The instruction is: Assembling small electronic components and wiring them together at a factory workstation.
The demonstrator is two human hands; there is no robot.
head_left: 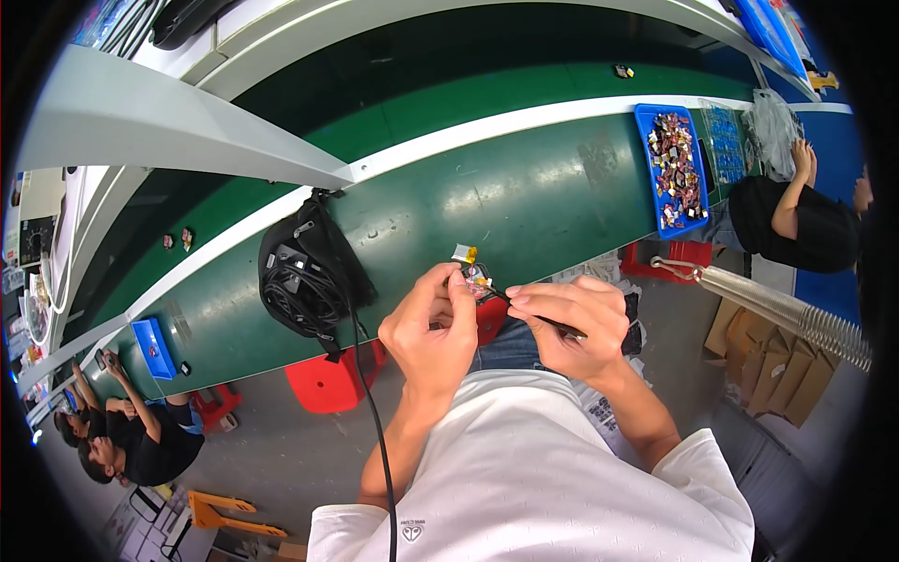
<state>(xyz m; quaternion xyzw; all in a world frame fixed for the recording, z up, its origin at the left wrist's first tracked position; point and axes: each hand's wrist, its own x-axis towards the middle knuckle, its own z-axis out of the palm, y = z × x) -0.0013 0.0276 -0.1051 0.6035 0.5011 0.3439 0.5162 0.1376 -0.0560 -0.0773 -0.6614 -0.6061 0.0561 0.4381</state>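
My left hand [429, 328] pinches a small electronic assembly between thumb and fingertips, just over the near edge of the green bench. On that assembly a silver and yellow battery pouch [464, 254] sticks up, and beside it lies a dark-cased board [481, 278] with reddish parts. Between the fingers of my right hand [576, 328] is a slim black tool [571, 331], shaped like tweezers. Its tip points left and reaches the board; whether it touches cannot be made out. My fingers partly cover the assembly.
The green workbench [421, 201] carries a black bag with coiled cable [304, 272] at left and a blue tray of small assemblies [676, 178] at right. A black cable [376, 421] hangs beside my left arm. Red stools [328, 379] stand below. Co-workers [796, 220] sit at both sides.
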